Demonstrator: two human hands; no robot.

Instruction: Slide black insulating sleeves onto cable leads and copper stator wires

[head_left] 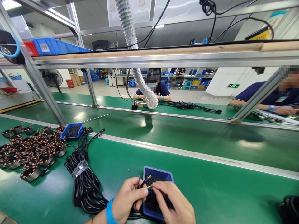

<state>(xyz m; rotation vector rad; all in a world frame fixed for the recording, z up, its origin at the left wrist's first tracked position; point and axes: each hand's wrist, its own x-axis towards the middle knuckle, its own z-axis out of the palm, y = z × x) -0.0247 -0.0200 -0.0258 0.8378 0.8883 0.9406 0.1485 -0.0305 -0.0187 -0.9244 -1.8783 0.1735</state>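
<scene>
While both hands meet over the near bin, the contact point is hard to read. Left hand [127, 199], blue band [109, 212] on its wrist, pinches the stripped end of a black cable between thumb and forefinger; thin wires [149, 187] fan out, yellow and blue ones legible, the rest small and partly behind fingers. Right hand [175, 199] has its fingertips drawn in at the yellow-blue tips; can't tell if they grip a wire, a small piece, or just touch. Cable end sits above the blue bin [158, 171], whose dark small parts are half covered by the hands and too fine to identify. Cable run below the left hand is mostly hidden. Left of it: cable bundle [87, 183] with clear wrap, lower part running behind the forearm. Further left, copper-wound rings [35, 152] overlap, cut off at the edge. Small blue tray [63, 133] touches or nearly touches them, unclear. Black item [291, 208] at right edge is cropped and blurred.
</scene>
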